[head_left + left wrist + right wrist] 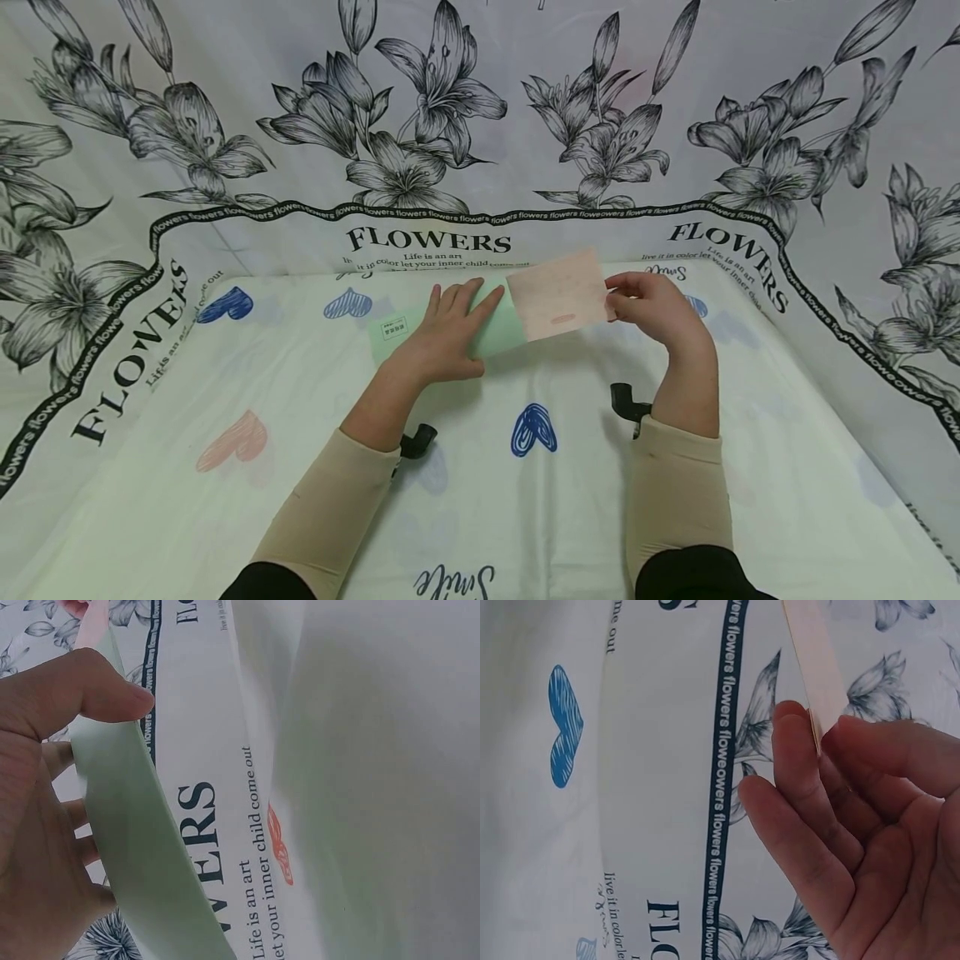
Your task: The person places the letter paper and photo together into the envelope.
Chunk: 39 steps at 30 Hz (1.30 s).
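Observation:
A light green envelope (501, 332), with a small printed white label near its left end, is held up off the cloth at a slight tilt. My left hand (438, 342) grips it, fingers spread over the face and thumb (112, 694) at the lower edge. From its right end extends a pale pink card (558, 292), which bears a small reddish oval near its bottom. My right hand (663, 308) pinches the card's right edge between thumb and fingertips. In the right wrist view the pink card (817, 667) appears nearly edge-on, its corner between the fingers.
A white cloth (300, 517) printed with hearts and words covers the table. Behind it hangs a floral curtain (517, 167) with a black lettered border. Black wrist mounts (628, 402) stick out from both sleeves near the cloth.

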### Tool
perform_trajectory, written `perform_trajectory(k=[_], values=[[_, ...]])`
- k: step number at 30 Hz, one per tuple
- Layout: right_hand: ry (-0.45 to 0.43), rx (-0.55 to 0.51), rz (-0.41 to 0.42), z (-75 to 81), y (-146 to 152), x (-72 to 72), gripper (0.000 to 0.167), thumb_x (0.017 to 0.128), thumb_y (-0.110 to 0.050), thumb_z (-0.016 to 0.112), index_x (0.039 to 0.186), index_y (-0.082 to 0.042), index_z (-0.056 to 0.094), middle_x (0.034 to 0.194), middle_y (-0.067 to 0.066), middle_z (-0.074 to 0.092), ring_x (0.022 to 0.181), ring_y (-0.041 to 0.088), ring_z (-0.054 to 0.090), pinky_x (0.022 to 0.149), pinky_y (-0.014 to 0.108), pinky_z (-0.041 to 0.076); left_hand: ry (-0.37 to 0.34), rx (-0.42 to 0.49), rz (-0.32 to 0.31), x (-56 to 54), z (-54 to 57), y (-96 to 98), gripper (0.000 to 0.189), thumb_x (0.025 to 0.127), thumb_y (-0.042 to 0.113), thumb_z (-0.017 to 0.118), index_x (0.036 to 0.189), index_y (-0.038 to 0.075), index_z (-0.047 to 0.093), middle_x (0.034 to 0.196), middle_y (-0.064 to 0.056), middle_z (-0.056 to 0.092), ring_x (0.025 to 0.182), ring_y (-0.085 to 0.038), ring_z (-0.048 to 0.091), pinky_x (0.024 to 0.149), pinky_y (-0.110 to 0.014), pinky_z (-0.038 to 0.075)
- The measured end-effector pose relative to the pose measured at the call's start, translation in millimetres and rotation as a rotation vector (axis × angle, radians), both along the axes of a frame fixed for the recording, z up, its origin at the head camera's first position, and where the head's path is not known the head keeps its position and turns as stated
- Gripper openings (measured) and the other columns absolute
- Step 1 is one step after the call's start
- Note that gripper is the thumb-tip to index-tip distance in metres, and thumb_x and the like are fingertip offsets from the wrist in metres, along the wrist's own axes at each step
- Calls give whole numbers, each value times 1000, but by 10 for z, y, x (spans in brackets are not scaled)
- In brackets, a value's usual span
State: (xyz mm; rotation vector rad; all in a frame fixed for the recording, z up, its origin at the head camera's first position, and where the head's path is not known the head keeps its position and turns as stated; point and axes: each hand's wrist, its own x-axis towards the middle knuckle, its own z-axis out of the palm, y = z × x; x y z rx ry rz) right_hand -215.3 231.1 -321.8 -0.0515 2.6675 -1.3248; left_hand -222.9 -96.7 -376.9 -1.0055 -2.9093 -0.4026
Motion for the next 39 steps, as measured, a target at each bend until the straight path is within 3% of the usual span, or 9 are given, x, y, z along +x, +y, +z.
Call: perform_trajectory(k=[5,9,13,21,39], values=[[10,63,-4,-2,-15,-8,49,100,-18,57,147,-3,55,147,18,51,116,35,64,108,58,40,-6,-4,6,-2,5,1,112,75,23,78,167,18,13,167,-16,9,151,-39,11,122,-59,-5],[42,101,12,-8,-44,-10,51,100,-15,55,149,-2,53,150,22,44,123,38,54,103,59,43,-7,-8,10,-5,7,0,112,75,23,77,166,17,13,167,-16,8,151,-39,12,121,-59,-4],[75,110,47,-19,-77,-15,51,99,-11,53,149,2,51,146,25,44,123,39,49,98,57,45,-6,-11,14,-7,9,0,112,75,24,78,167,17,13,167,-16,8,151,-38,12,121,-60,-4],[48,125,66,-15,-162,-31,50,102,-13,54,150,3,49,136,23,51,120,36,46,96,52,43,-2,-11,17,-11,-3,-1,113,75,25,78,167,17,13,167,-17,8,151,-40,12,121,-60,-4],[47,135,97,-36,-259,-50,51,103,-14,55,151,1,48,133,21,54,115,35,53,98,53,46,7,-14,27,-9,8,-6,114,76,27,80,167,17,12,167,-17,7,151,-39,10,121,-60,-3]])
